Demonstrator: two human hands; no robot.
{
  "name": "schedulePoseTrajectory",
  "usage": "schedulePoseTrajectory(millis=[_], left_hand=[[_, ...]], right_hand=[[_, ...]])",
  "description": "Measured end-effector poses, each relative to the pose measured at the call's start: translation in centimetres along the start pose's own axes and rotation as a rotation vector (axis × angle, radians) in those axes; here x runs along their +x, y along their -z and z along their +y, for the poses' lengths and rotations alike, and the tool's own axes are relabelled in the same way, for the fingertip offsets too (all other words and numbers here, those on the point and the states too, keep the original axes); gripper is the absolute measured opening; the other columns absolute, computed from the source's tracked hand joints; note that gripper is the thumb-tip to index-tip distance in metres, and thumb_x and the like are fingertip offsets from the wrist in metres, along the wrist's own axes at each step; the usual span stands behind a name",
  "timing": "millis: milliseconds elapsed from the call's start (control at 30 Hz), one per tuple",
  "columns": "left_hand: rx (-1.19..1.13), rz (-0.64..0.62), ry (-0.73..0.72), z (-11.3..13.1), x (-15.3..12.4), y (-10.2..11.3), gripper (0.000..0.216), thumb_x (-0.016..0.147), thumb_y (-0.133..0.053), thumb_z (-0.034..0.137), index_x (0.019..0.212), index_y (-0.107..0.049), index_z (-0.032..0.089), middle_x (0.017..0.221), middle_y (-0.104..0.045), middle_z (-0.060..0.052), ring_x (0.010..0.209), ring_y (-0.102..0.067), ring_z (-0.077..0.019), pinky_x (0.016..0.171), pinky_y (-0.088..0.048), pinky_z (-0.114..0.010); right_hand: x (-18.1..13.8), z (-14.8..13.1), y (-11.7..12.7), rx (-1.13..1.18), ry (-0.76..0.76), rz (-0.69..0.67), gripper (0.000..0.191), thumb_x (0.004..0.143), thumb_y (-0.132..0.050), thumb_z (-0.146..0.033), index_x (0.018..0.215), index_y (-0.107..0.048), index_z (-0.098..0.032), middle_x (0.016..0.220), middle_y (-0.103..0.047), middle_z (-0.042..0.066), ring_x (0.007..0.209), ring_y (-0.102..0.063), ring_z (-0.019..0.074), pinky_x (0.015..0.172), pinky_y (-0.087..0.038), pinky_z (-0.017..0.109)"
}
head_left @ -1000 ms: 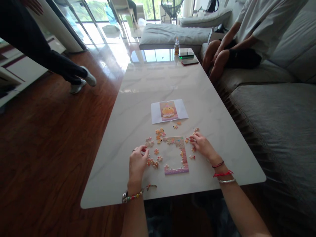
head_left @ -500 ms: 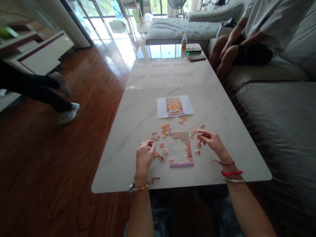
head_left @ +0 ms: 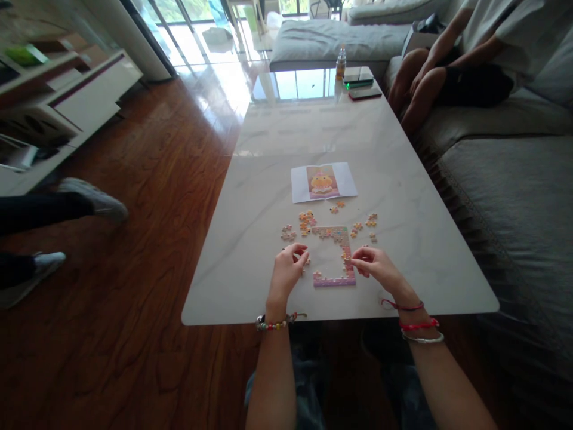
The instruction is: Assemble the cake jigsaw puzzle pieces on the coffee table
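Observation:
A partly assembled jigsaw puzzle (head_left: 334, 283) lies flat on the table, its top, right and bottom edges joined around a bare middle. My right hand (head_left: 375, 266) is at its right edge, thumb and fingertips pinched on a small puzzle piece (head_left: 348, 259). To the left of the puzzle, my left hand (head_left: 289, 270) hangs low with curled fingers, thumb near the index finger; what they hold, if anything, is hidden. Loose pieces partly show beneath that hand. Small groups of loose puzzle pieces (head_left: 307, 222) lie around the puzzle's top and sides.
Beyond the puzzle lies a creased sheet with a printed picture (head_left: 322, 181). A bottle (head_left: 341, 64) and phones (head_left: 364, 93) stand or lie at the table's far end. One person (head_left: 470, 65) sits on the sofa at right; another person's legs (head_left: 49, 209) show at left.
My right hand has moved left from the loose pieces to the puzzle's right edge with a piece. My left hand is nearer the puzzle. The view has shifted, and the legs at left have moved.

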State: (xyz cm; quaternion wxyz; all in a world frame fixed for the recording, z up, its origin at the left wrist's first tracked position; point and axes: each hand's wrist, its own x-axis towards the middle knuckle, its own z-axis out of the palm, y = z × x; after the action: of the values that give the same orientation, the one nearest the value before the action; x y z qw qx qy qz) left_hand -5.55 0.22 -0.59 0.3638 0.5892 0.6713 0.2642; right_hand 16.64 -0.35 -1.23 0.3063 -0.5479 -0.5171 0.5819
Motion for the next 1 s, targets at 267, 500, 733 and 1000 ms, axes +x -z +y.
schedulePoseTrajectory(millis=[267,500,733,1000], left_hand=[[0.043,-0.052,0.009,0.0,0.1,-0.6,0.022,0.074,-0.049,0.03,0.088,-0.062,0.018,0.069,-0.064,-0.001,0.056,-0.055,-0.009,0.054,-0.042,-0.02],[0.064,-0.101,-0.018,1.0,-0.5,-1.4,0.02,0.074,-0.05,0.029,0.086,-0.062,0.018,0.074,-0.064,-0.002,0.063,-0.056,-0.0101,0.06,-0.044,-0.021],[-0.065,-0.339,-0.079,2.5,-1.2,-4.3,0.02,0.074,-0.048,0.029,0.085,-0.06,0.018,0.079,-0.065,-0.003,0.06,-0.056,-0.0093,0.053,-0.042,-0.019],[-0.29,-0.38,-0.036,2.7,-1.4,-5.3,0.017,0.073,-0.05,0.029,0.084,-0.056,0.016,0.072,-0.063,-0.002,0.062,-0.058,-0.0093,0.053,-0.041,-0.017]], right_hand=[[-0.1,0.9,-0.2,-0.01,-0.036,-0.012,0.026,0.063,-0.063,-0.034,0.077,-0.064,-0.013,0.05,-0.056,-0.002,0.041,-0.046,0.0072,0.038,-0.034,0.02],[0.5,1.2,0.5,-0.023,-0.025,-0.131,0.021,0.067,-0.059,-0.031,0.077,-0.061,-0.012,0.056,-0.06,0.001,0.045,-0.054,0.0096,0.037,-0.036,0.018],[0.5,1.3,0.5,-0.056,-0.01,-0.197,0.022,0.068,-0.057,-0.031,0.08,-0.062,-0.012,0.059,-0.062,0.003,0.048,-0.056,0.0105,0.037,-0.038,0.018],[0.2,1.0,0.6,-0.173,0.053,-0.139,0.021,0.07,-0.055,-0.03,0.079,-0.064,-0.013,0.055,-0.061,0.002,0.044,-0.053,0.009,0.039,-0.04,0.018]])
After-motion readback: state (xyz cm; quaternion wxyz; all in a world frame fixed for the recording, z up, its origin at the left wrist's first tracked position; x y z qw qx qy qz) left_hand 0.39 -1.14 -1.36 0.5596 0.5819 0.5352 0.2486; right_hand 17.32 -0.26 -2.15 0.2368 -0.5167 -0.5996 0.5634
